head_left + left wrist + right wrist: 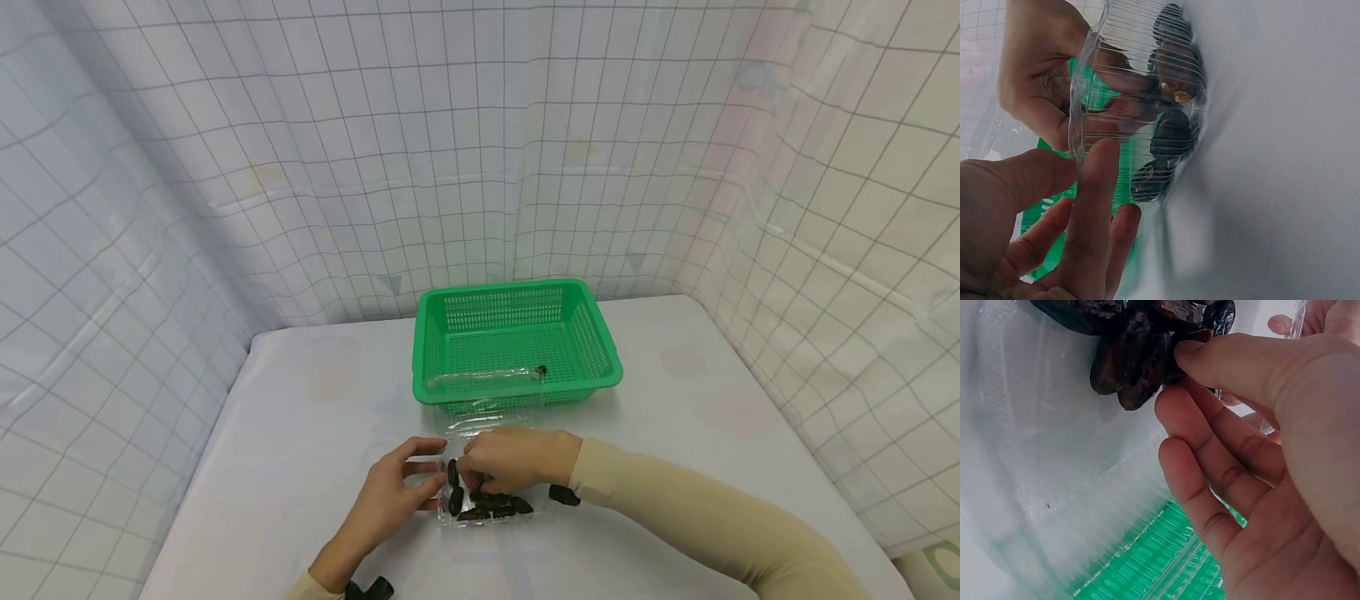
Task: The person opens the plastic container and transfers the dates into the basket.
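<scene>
Here, the left hand pinches the side of the box, which stands on the table before the basket. Inside the box, the right hand pinches one date beside other dates.

The container was of thin, clear, glossy plastic, its walls finely ribbed; its lid, equally transparent, showed bright highlights. The dates had dark, glossy, wrinkled skins. The basket was of smooth, perforated plastic with a slight sheen. The table cover was matt and cloth-like, the surrounding sheets were of rumpled, grid-patterned material, and the sleeve was of plain, matt cloth.
</scene>
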`<action>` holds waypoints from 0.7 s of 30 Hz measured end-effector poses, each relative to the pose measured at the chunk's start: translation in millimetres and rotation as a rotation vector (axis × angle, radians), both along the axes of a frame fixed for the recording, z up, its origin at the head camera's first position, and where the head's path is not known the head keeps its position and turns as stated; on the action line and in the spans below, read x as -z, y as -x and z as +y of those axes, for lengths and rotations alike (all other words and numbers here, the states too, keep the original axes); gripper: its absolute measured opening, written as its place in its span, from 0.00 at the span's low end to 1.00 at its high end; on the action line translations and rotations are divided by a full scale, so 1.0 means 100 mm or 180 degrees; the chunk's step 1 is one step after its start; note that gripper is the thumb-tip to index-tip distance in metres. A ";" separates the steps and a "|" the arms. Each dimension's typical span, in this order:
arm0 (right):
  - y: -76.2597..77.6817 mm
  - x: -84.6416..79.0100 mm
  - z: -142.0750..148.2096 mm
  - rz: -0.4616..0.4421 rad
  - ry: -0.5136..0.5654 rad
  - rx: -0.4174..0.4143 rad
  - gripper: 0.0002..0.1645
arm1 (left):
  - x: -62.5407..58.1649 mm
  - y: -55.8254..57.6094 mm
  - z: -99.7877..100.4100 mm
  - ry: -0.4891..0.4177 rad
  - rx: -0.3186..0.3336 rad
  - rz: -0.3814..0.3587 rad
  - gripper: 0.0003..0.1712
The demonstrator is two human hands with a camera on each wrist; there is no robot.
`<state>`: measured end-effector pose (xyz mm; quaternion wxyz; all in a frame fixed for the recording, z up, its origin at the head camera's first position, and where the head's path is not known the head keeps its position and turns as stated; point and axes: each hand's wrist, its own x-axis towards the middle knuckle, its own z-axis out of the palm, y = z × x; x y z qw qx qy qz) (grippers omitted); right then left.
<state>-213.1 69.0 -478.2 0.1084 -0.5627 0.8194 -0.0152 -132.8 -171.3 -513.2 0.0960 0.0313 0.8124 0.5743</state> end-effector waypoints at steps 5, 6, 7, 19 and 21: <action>-0.02 -0.01 0.00 0.0057 -0.0034 -0.0012 0.09 | 0.01 0.01 0.00 0.0009 -0.0003 0.0003 0.28; -0.02 -0.01 0.00 0.0066 -0.0041 -0.0012 0.09 | 0.01 0.01 0.00 0.0010 0.0008 0.0022 0.28; -0.03 -0.02 0.01 0.0071 -0.0051 -0.0009 0.09 | 0.01 0.01 0.00 0.0012 0.0007 0.0022 0.28; -0.04 -0.01 0.06 -0.0007 0.0002 0.0041 0.10 | -0.01 0.00 0.01 0.0039 -0.0047 -0.0019 0.28; -0.03 -0.02 0.08 -0.0005 0.0029 0.0043 0.09 | -0.01 0.00 0.01 0.0042 -0.0057 -0.0018 0.28</action>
